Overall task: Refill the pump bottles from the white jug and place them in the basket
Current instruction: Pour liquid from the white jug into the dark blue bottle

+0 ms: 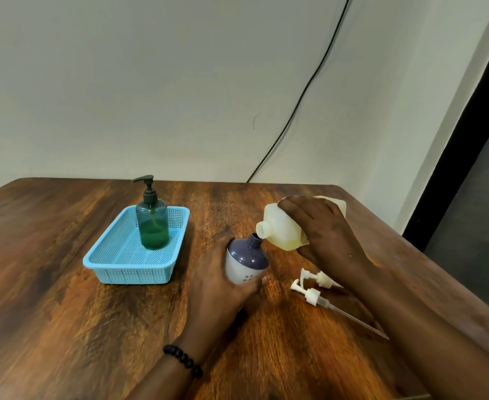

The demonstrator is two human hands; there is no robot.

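Note:
My right hand grips the white jug, tilted with its open spout just above the neck of a purple-and-white bottle. My left hand holds that bottle by its body on the table; its pump is off. A teal pump bottle with green liquid and a black pump stands upright in the blue basket to the left. Two white pump heads lie on the table under my right forearm: one and one with a long tube.
The brown wooden table meets a pale wall at the back. A black cable runs down the wall to the table's far edge. The table's right edge lies close behind the jug, with a dark doorway beyond.

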